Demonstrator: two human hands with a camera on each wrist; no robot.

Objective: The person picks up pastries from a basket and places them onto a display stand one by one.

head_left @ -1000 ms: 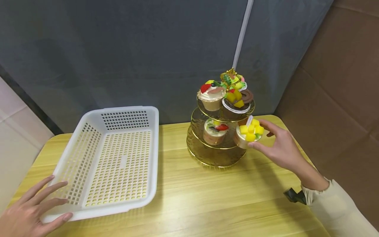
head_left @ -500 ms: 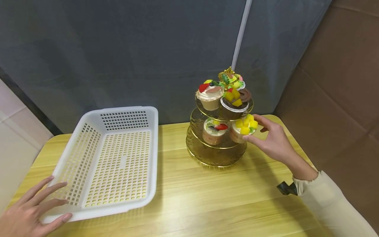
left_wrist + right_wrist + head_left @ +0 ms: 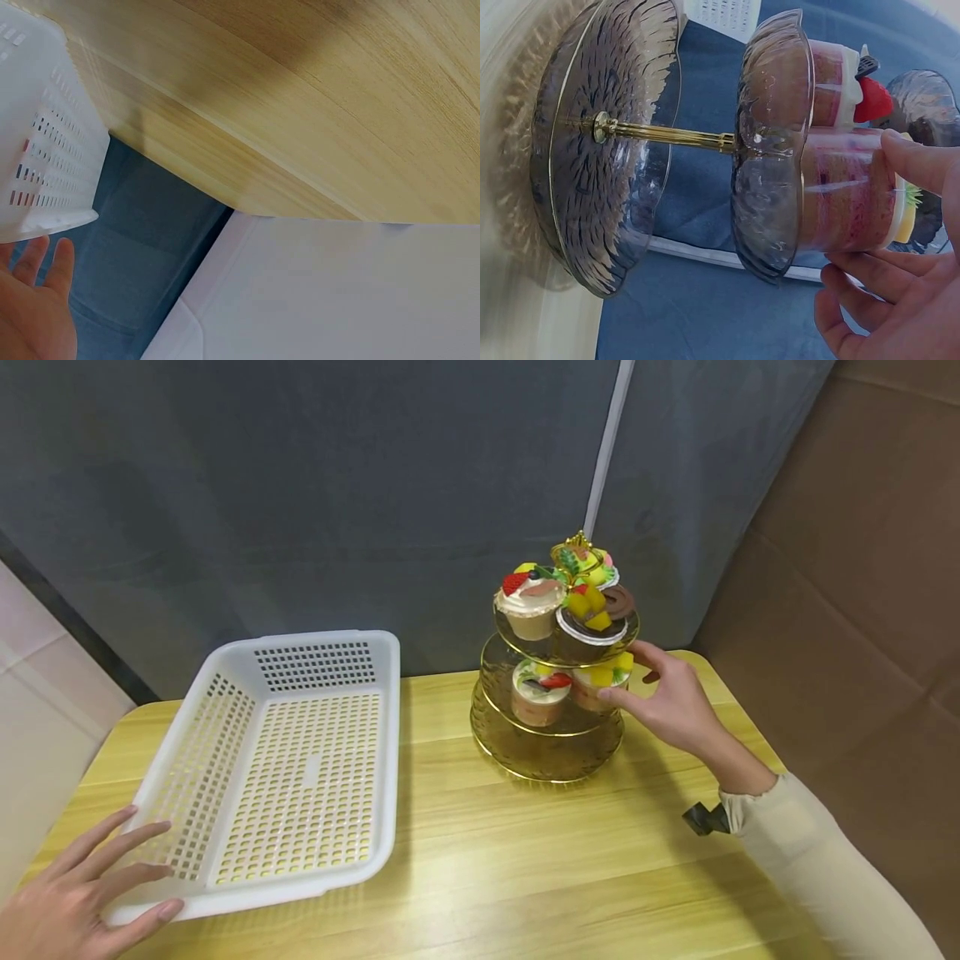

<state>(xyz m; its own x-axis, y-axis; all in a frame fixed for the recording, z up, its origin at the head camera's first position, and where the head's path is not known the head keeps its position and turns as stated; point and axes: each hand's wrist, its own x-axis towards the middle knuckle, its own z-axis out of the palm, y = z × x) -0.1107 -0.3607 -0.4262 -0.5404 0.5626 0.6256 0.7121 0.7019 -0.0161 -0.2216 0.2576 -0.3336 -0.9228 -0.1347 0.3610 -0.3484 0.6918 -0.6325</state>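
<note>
In the head view, my right hand (image 3: 667,702) pinches a clear dessert cup topped with yellow mango cubes (image 3: 600,681) between thumb and fingers at the right of a three-tier gold-rimmed cake stand (image 3: 547,764). The right wrist view shows this layered dessert cup (image 3: 851,187) at the middle tier, its base against the plate. Beside it stands a strawberry-topped dessert cup (image 3: 538,693). My left hand (image 3: 78,885) lies at the near left corner of a white perforated plastic basket (image 3: 386,752), fingers spread and fairly straight, touching the rim.
The top tier carries a strawberry cupcake (image 3: 531,602), a chocolate cupcake (image 3: 592,622) and another fruit-topped one (image 3: 600,568) behind the gold crown handle. All stand on a wooden table (image 3: 465,860). A dark grey curtain (image 3: 300,493) hangs behind, and a brown panel (image 3: 847,568) borders the right.
My right hand has moved left with the mango dessert cup, from the stand's right edge onto the middle tier beside the strawberry cup. The left hand and basket have stayed put.
</note>
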